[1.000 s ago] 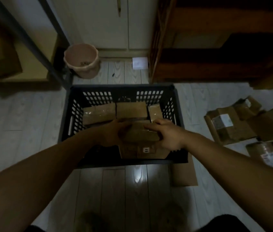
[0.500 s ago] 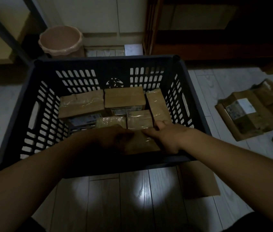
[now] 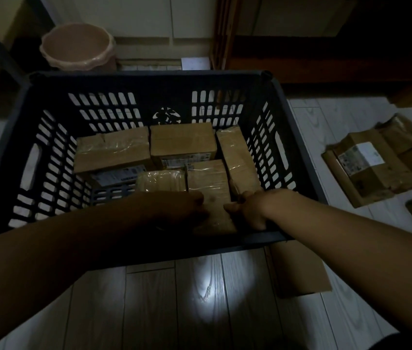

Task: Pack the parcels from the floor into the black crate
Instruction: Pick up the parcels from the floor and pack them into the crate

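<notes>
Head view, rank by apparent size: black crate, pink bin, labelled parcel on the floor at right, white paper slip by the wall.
1. black crate, by far the largest.
2-3. labelled parcel and pink bin: close; the parcel sits nearer the camera, so unranked.
4. white paper slip, smallest.

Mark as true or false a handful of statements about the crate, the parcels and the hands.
1. The left hand and the right hand both touch the near parcel inside the black crate. True.
2. The near parcel is alone in the crate. False: other parcels lie along the far side.
3. Several floor parcels lie to the crate's right. True.
4. The pink bin stands inside the crate. False: it stands on the floor beyond the crate's far left corner.
</notes>
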